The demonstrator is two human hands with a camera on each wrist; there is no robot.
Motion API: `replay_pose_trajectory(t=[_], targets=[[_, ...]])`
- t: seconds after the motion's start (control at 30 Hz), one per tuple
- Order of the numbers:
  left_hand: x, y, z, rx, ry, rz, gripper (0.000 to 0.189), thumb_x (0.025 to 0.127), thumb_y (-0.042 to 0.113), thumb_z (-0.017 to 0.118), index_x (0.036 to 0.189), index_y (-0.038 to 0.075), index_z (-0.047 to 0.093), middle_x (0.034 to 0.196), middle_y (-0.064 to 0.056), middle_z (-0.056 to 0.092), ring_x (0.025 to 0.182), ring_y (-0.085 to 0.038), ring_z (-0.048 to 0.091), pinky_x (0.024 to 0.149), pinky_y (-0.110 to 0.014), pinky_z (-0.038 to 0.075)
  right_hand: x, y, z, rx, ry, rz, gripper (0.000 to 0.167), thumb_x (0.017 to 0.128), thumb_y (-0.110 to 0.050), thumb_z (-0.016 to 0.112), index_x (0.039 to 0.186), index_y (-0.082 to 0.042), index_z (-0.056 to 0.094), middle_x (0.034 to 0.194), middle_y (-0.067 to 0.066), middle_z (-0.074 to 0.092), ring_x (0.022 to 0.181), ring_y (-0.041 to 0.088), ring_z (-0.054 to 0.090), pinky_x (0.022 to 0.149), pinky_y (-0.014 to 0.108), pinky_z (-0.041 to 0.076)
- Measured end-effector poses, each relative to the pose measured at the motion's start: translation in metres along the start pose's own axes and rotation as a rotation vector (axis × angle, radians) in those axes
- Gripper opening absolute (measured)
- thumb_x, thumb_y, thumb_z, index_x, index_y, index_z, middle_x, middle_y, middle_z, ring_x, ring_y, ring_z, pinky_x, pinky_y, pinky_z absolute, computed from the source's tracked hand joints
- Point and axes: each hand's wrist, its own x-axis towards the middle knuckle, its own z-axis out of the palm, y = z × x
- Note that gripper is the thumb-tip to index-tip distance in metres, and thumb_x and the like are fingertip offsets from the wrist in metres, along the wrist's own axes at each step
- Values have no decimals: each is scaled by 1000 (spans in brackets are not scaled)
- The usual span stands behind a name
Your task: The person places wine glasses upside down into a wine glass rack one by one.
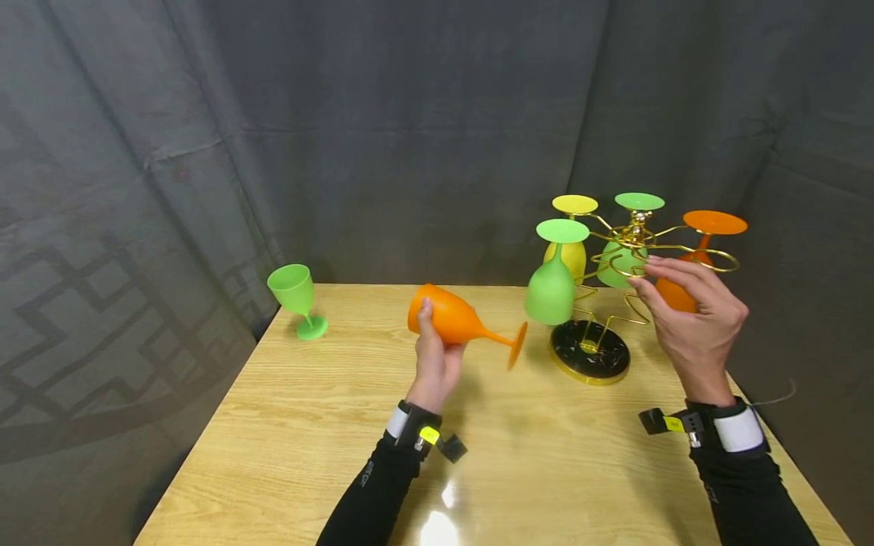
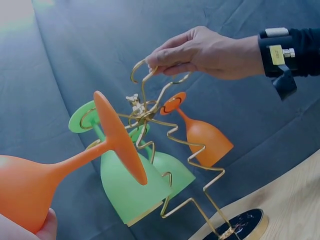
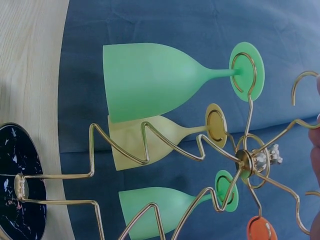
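Observation:
My left hand [image 1: 437, 364] grips an orange goblet [image 1: 451, 315] by its bowl, tilted on its side with the foot toward the rack. At the right, my right hand [image 1: 703, 318] pinches a hooked arm of the gold wire glass rack [image 1: 631, 246] between thumb and fingers. From other hooks hang upside-down goblets: a near green goblet [image 1: 550, 292], a yellow goblet [image 1: 576, 258], a rear green goblet [image 1: 623, 265] and another orange goblet [image 1: 676, 292], partly behind my right hand. In the left wrist view, the held goblet's foot [image 2: 120, 137] overlaps the hanging green one.
The rack stands on a round black base [image 1: 590, 350] with a gold rim. A green goblet [image 1: 293, 292] stands upright at the table's far left corner. Dark grey curtains [image 1: 410, 136] rise behind the wooden table [image 1: 328, 425].

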Motion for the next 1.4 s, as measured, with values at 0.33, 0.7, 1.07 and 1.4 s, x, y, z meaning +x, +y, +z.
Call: replay_pose_trajectory(t=[0.33,0.7,1.07,1.4], targets=[[-1,-8,9,-93,8,-58,63,100,53,62,146,15,45,138,-9,49,125,-26,54,117,-42,46,0,-8,1,23,19,12,28,76,1,89,101,6,80,105,29,75,106,-4,67,103,19,51],[-4,-16,22,-137,-30,-75,60,101,51,58,149,18,42,139,-11,47,126,-30,54,116,-45,46,0,-10,2,30,14,12,28,76,2,89,102,7,79,106,29,75,107,-3,68,104,20,51],[-5,-25,30,-174,-34,-88,60,100,49,59,148,17,42,137,-11,46,124,-31,53,117,-46,45,-4,-8,-4,70,-73,25,35,79,2,86,111,9,75,120,26,73,118,4,66,111,22,48],[-7,-28,39,-209,-38,-116,64,100,51,60,149,17,39,143,-14,43,129,-35,50,118,-47,44,-14,-14,-12,159,-180,116,62,79,13,79,138,8,60,143,26,60,133,11,58,112,18,46]])
